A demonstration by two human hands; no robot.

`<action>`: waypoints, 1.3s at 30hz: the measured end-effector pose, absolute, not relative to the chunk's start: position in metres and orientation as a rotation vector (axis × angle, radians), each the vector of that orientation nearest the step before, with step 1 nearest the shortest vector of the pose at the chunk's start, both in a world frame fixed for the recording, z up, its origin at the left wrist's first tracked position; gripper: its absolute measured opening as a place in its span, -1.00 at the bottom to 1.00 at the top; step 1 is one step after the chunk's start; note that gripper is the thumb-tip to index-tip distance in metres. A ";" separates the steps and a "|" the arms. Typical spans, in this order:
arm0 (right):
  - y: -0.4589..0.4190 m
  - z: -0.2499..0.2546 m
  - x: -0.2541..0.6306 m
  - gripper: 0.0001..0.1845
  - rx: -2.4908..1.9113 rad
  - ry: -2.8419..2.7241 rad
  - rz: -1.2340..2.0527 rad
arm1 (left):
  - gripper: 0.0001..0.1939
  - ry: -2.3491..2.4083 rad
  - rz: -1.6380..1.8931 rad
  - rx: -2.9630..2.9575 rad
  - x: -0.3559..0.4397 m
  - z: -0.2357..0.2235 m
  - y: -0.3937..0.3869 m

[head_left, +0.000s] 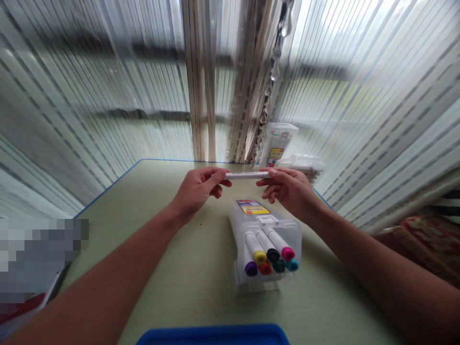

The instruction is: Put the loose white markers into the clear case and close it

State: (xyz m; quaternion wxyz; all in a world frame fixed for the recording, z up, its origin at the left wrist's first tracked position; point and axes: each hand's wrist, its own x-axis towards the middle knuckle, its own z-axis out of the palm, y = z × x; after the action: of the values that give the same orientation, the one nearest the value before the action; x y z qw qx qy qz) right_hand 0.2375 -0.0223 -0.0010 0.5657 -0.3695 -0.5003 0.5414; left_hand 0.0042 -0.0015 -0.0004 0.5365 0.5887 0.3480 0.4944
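A white marker pen [246, 175] is held level above the table, one end in each hand. My left hand [199, 188] pinches its left end with thumb and fingers closed. My right hand [289, 188] grips the right end the same way. Just below them lies a clear plastic marker case [268, 239] on its side, open toward me, with several markers inside showing purple, yellow, orange, black, pink and teal caps.
The pale green table [187, 268] has a blue edge. A second clear marker box [277, 146] stands upright at the back by the vertical blinds, with another case [302, 164] beside it. A blue object [213, 334] lies at the near edge. Patterned fabric [420, 239] sits at right.
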 end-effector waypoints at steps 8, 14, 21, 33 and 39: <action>-0.022 0.001 0.239 -0.76 -0.866 -1.131 1.319 | -0.68 0.810 1.190 1.354 0.005 0.001 -0.003; -0.021 0.001 0.240 -0.73 -0.874 -1.109 1.353 | -0.66 0.800 1.198 1.334 0.005 0.001 -0.003; -0.022 0.003 0.238 -0.71 -0.884 -1.074 1.370 | -0.66 0.789 1.193 1.317 0.005 0.001 -0.002; -0.022 0.001 0.238 -0.75 -0.875 -1.114 1.304 | -0.66 0.814 1.201 1.379 0.005 0.001 -0.003; -0.020 -0.004 0.237 -0.67 -0.877 -1.160 1.258 | -0.65 0.844 1.202 1.519 0.005 0.000 -0.002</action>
State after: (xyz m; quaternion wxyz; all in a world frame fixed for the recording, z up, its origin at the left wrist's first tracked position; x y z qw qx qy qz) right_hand 0.2368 -0.0203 -0.0043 0.5723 -0.3739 -0.4947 0.5366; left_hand 0.0049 -0.0022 -0.0001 0.4918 0.6259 0.3478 0.4953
